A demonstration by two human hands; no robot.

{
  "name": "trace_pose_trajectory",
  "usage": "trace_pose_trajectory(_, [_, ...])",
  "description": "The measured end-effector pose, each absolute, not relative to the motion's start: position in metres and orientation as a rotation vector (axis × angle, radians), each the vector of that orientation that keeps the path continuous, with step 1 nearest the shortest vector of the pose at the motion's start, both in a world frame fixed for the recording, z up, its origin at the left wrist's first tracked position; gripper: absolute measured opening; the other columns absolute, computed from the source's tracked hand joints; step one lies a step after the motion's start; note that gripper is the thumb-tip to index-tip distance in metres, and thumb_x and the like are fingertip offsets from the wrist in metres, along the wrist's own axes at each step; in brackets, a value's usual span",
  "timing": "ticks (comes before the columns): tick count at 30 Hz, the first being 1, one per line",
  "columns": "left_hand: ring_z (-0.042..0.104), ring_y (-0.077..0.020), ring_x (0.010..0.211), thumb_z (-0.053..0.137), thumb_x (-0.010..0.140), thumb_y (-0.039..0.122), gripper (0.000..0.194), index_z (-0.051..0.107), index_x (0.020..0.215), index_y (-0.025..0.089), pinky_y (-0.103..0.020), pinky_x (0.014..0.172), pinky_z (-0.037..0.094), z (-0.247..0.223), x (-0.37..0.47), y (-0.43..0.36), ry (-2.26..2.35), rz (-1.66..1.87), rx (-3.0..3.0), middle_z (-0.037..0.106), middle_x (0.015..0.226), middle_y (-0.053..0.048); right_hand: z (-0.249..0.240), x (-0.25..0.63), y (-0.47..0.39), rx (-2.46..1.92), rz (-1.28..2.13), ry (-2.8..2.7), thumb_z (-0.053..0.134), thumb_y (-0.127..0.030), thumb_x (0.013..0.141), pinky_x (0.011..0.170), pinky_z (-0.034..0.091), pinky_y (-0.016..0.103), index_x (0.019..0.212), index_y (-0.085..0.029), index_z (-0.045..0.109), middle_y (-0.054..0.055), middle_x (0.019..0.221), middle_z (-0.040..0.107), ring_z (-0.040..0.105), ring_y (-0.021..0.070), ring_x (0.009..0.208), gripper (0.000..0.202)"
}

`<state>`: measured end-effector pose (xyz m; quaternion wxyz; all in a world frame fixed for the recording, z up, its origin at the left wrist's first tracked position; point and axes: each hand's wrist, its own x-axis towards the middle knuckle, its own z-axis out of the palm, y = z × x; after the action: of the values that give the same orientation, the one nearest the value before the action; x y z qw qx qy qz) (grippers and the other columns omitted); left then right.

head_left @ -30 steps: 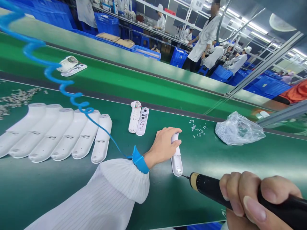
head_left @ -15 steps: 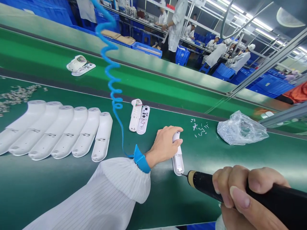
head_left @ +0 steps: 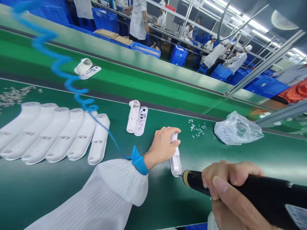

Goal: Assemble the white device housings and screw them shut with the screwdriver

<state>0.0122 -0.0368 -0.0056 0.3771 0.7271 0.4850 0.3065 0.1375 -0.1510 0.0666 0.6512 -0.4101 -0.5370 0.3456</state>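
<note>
My left hand (head_left: 164, 145) wraps round the upper part of a white plastic device housing (head_left: 176, 164), keeping it on the green bench. A blue wrist strap (head_left: 139, 161) circles that wrist. Closed round a black electric screwdriver (head_left: 195, 181) is my right hand (head_left: 230, 185). The driver's thin bit reaches the lower end of the housing; whether it sits in a screw hole I cannot tell. Small loose screws (head_left: 197, 128) lie beyond the housing, beside a clear plastic bag (head_left: 237, 129) of small parts. An opened device (head_left: 137, 118) with its circuit board showing lies behind my left hand.
Several white housings (head_left: 76, 134) stand in a row at left, near a pile of small metal parts (head_left: 15, 95). A coiled blue cord (head_left: 69, 80) hangs across the left side. Another opened device (head_left: 87, 68) rests on the green conveyor belt (head_left: 144, 80). Co-workers are in the background.
The coiled cord has swung left. The opened device on the belt has travelled right. My right hand and screwdriver have shifted slightly left. A standing co-worker in the background has moved left.
</note>
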Motion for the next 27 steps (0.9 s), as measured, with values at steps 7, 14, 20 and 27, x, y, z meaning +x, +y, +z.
trace_pose_trajectory(7, [0.058, -0.0285, 0.122, 0.053, 0.088, 0.033, 0.039, 0.062, 0.126, 0.029, -0.044, 0.107, 0.041, -0.016, 0.007, -0.024, 1.262, 0.733, 1.872, 0.066, 0.128, -0.003, 0.065, 0.152, -0.131, -0.772, 1.024, -1.054, 0.071, -0.025, 0.072, 0.044, 0.036, 0.025, 0.077, -0.024, 0.047, -0.008, 0.053, 0.045, 0.039, 0.0093, 0.041, 0.025])
trace_pose_trajectory(14, [0.04, -0.0458, 0.133, 0.046, 0.075, 0.072, 0.095, 0.042, 0.141, 0.003, -0.055, 0.103, 0.041, -0.034, 0.022, -0.037, 1.759, 0.748, 2.013, 0.045, 0.143, -0.026, 0.106, 0.226, -0.064, -0.741, 0.744, -0.356, 0.065, -0.018, 0.063, 0.053, 0.042, 0.022, 0.071, -0.022, 0.04, -0.01, 0.055, 0.032, 0.036, 0.0057, 0.047, 0.027])
trace_pose_trajectory(20, [0.061, -0.0395, 0.094, 0.037, 0.088, 0.046, 0.043, 0.067, 0.098, 0.016, -0.053, 0.082, 0.047, -0.02, 0.016, -0.048, 1.558, 0.16, 2.346, 0.064, 0.1, -0.019, 0.117, 0.244, 0.007, -0.662, 0.67, -0.277, 0.06, -0.019, 0.066, 0.055, 0.048, 0.026, 0.065, -0.022, 0.031, -0.007, 0.058, 0.035, 0.041, 0.0068, 0.049, 0.029])
trace_pose_trajectory(27, [0.065, -0.0268, 0.077, 0.041, 0.094, 0.039, 0.026, 0.06, 0.094, 0.022, -0.035, 0.066, 0.045, 0.066, -0.026, -0.005, 1.42, -0.093, 2.255, 0.067, 0.089, -0.007, 0.13, 0.248, 0.029, -0.555, 0.759, -0.102, 0.054, -0.01, 0.068, 0.051, 0.048, 0.025, 0.06, -0.02, 0.035, -0.006, 0.056, 0.035, 0.042, 0.0067, 0.047, 0.023])
